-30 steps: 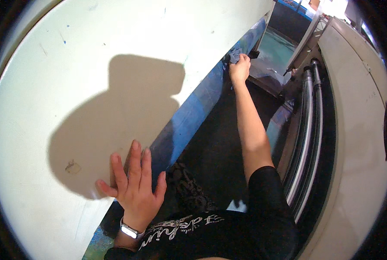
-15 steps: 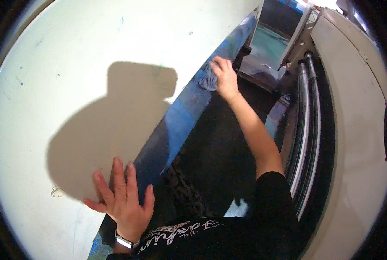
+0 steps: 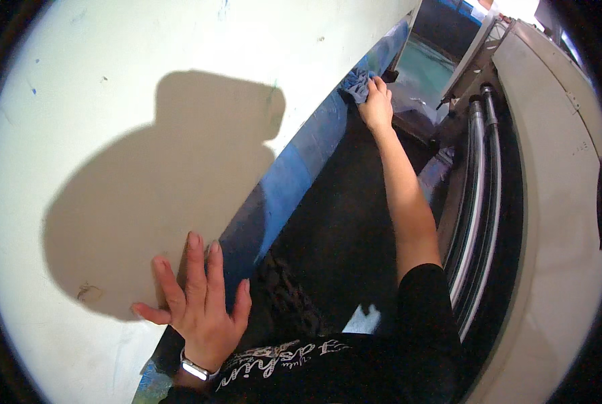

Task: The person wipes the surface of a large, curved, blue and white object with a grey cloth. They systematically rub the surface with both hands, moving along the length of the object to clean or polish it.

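Note:
A crumpled blue-grey cloth (image 3: 356,86) is bunched in my right hand (image 3: 377,104), pressed against the far stretch of a blue strip (image 3: 291,172). This strip runs along the edge of a broad white panel (image 3: 314,57). My right arm is stretched out far ahead. With fingers spread, my left hand (image 3: 203,306) rests on the panel near its lower edge and holds nothing. A watch with a light band (image 3: 196,369) is on the left wrist.
Two shiny metal rods (image 3: 472,195) run along the right side, beside a beige machine cover (image 3: 550,195). A greenish translucent sheet (image 3: 422,64) lies beyond my right hand. Dark space lies below the blue strip. My shadow falls across the panel.
My right hand has slid the cloth farther along the blue strip, away from me and slightly right. My left hand stays spread on the panel, while the view has shifted a little.

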Available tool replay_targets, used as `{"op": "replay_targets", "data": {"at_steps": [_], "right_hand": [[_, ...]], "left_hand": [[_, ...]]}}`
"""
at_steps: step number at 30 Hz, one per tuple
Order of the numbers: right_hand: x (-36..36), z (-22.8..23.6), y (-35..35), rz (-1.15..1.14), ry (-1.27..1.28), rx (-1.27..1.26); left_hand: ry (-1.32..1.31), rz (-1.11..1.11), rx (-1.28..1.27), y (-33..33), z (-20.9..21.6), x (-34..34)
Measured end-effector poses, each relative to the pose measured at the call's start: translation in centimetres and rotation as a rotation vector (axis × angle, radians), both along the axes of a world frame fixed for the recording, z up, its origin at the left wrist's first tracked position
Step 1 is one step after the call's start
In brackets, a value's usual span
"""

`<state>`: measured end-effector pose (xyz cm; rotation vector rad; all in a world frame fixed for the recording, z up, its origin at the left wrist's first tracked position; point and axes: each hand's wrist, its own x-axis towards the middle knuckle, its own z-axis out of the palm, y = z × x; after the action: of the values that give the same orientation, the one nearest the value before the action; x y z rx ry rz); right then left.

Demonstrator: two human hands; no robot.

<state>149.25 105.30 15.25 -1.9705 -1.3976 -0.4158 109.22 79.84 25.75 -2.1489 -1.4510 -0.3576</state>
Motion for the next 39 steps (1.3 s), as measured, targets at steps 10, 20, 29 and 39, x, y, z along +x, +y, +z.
{"op": "replay_targets", "data": {"at_steps": [10, 20, 29, 39], "right_hand": [[-7.9, 2.1, -5.4, 0.216, 0.011, 0.069], [-10.0, -2.3, -10.7, 0.371, -0.119, 0.191], [-0.9, -9.4, -3.4, -0.050, 1.122, 0.331], [-5.5, -5.3, -3.8, 0.086, 0.576, 0.205]], "left_hand": [[-0.173, -0.096, -0.047, 0.6, 0.6, 0.4], [-0.283, -0.208, -0.122, 0.6, 0.9, 0.3], [-0.351, -0.290, -0.196, -0.1, 0.2, -0.6], [-0.228, -0.149, -0.071, 0.1, 0.7, 0.3]]}}
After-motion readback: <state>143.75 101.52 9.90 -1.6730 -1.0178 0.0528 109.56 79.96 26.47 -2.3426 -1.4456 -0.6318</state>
